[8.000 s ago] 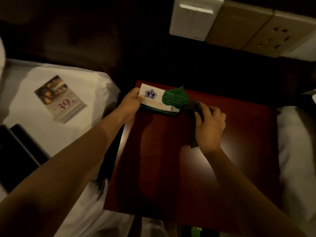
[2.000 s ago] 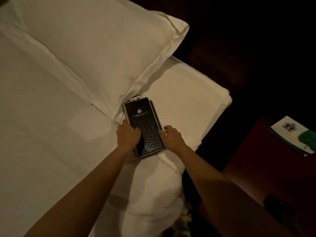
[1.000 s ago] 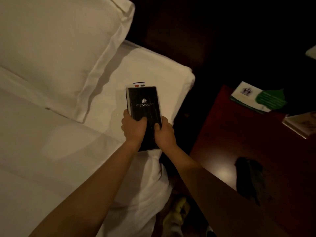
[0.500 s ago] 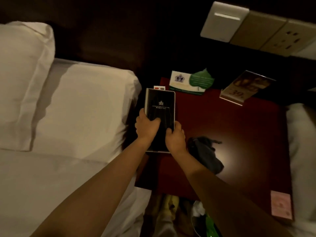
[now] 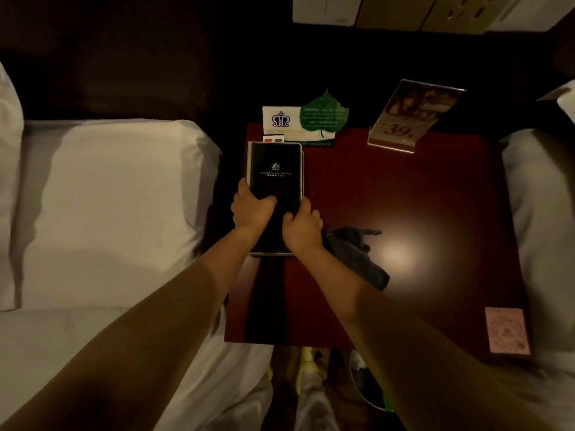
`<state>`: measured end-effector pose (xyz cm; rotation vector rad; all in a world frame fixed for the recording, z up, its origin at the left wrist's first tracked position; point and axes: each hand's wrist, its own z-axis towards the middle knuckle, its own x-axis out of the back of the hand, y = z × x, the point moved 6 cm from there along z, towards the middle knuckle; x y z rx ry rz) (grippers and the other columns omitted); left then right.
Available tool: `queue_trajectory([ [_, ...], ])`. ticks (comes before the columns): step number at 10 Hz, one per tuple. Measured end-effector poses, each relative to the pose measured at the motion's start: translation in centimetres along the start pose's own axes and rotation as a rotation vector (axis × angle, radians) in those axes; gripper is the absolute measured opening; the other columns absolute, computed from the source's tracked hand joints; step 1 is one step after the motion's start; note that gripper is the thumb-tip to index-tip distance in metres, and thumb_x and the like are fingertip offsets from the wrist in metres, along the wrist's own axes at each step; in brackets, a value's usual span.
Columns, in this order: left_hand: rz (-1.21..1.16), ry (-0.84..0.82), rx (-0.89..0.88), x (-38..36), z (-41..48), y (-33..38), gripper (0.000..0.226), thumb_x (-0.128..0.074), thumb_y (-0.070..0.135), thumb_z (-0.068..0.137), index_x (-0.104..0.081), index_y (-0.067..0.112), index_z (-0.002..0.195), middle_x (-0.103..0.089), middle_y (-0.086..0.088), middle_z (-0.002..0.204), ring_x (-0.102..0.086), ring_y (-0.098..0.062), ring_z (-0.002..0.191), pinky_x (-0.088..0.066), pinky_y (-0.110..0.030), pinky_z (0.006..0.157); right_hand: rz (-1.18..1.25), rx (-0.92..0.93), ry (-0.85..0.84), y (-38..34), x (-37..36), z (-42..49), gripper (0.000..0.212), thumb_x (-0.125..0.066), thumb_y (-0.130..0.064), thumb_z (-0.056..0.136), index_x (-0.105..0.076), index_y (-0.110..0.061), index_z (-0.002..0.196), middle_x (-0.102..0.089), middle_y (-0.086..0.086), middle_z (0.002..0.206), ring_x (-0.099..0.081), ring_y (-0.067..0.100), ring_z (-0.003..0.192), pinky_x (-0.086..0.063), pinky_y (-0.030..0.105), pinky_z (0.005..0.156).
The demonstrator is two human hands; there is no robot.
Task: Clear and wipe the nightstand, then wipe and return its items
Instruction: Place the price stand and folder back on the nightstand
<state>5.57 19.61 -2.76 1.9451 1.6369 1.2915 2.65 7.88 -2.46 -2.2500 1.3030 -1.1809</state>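
A black folder [image 5: 275,178] with a small crest lies flat on the left part of the dark red nightstand [image 5: 404,197]. My left hand [image 5: 252,209] grips its left edge and my right hand [image 5: 303,227] grips its lower right edge. A dark wiping cloth [image 5: 356,255] lies crumpled just right of my right hand. At the back stand a white card with a green leaf [image 5: 311,122] and a tilted "39" sign holder [image 5: 410,116]. A pink card [image 5: 507,329] rests at the front right corner.
White beds flank the nightstand: one at the left [image 5: 109,197], another at the right [image 5: 547,213]. Wall switch and socket plates [image 5: 404,10] sit above. A waste bin [image 5: 370,384] and shoes [image 5: 308,368] are on the floor below the front edge.
Both hands lifted the black folder off the left bed, carried it right and set it on the nightstand's left side. The view swung from the bed to the nightstand.
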Motion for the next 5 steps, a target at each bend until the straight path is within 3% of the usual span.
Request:
queue_trajectory([
  [3,0.178,0.024,-0.035,-0.06,0.43,-0.43,0.074,-0.062,0.021,0.08,-0.027,0.01,0.145,-0.043,-0.018,0.14,-0.04,-0.034,0.13,-0.038,-0.049,0.108,-0.018,0.024,-0.004,0.21,-0.38,0.05,0.054,-0.035,-0.023,0.099,-0.017,-0.01,0.148,-0.028,0.019,0.147,-0.026,0.033,0.136,-0.029,0.043,0.108],
  [5,0.29,0.052,-0.165,0.58,-0.32,0.04,0.07,-0.058,0.023,0.085,-0.026,0.009,0.146,-0.041,-0.017,0.144,-0.035,-0.034,0.134,-0.031,-0.047,0.111,-0.008,0.05,0.01,-0.06,0.4,-0.15,0.055,-0.036,-0.023,0.098,-0.017,-0.009,0.148,-0.031,0.02,0.147,-0.027,0.035,0.135,-0.028,0.044,0.11],
])
